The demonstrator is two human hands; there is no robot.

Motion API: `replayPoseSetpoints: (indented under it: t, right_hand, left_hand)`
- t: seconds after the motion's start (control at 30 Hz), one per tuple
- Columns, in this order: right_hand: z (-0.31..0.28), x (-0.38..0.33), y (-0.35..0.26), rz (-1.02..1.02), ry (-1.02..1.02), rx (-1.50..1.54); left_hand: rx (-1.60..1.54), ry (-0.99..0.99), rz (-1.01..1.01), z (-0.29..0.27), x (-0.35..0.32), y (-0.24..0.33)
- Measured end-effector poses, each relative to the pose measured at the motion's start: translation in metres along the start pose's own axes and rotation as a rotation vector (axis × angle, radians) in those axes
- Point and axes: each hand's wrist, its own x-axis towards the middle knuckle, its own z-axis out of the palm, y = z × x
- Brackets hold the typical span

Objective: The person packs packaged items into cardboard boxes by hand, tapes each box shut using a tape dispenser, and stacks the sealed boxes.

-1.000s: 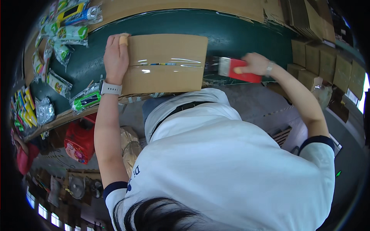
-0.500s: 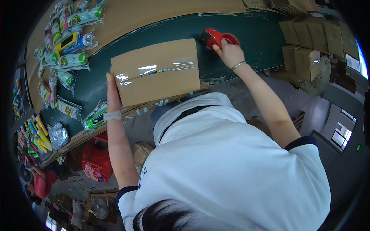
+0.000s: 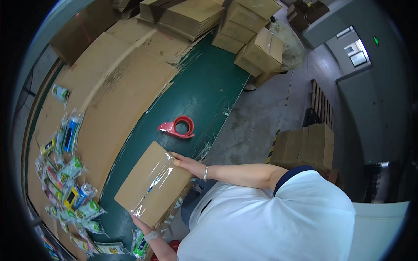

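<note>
A brown cardboard box point(image 3: 143, 180) sits at the near edge of the green tabletop point(image 3: 213, 82), with clear tape running along its top seam. Through a gap in that seam, something coloured shows. My left hand point(image 3: 141, 223) grips one end of the box, its fingertips partly hidden by the carton. At the opposite end, my right hand point(image 3: 189, 165) presses on the side near the tape, thumb toward the top and fingers around the corner. Beyond the box lies a red tape dispenser point(image 3: 167, 128), apart from both hands.
Several plastic-wrapped packs point(image 3: 72, 169) are heaped on the cardboard sheet point(image 3: 124, 82) at left. Stacked cartons point(image 3: 241, 26) and flattened cardboard point(image 3: 185, 17) occupy the table's far end. A large carton point(image 3: 305, 145) and a wooden pallet point(image 3: 321, 102) are on the floor at right.
My right hand has let go of the tape dispenser, now lying on the table, and has moved onto the box. The view has swung toward the right, so the box appears turned and lower.
</note>
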Motion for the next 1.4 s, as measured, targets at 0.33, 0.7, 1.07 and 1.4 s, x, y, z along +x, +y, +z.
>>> replayPoseSetpoints:
  t: [0.33,0.7,1.07,1.4]
  right_hand:
    - [-0.152,-0.119,-0.189,-0.957,0.869,0.056]
    - [-0.542,-0.143,-0.426,-0.685,0.844,-0.002]
    - [-0.620,-0.092,-0.413,-0.854,1.291,-0.384]
    - [-0.393,-0.111,-0.429,-1.383,1.353,-0.812]
  left_hand:
    - [-0.108,-0.433,-0.150,0.301,-0.051,-0.021]
    - [-0.094,-0.807,-0.547,0.667,-0.056,-0.135]
    - [0.560,-0.450,0.006,0.566,0.053,-0.082]
    - [0.546,-0.651,-0.102,0.471,0.006,-0.089]
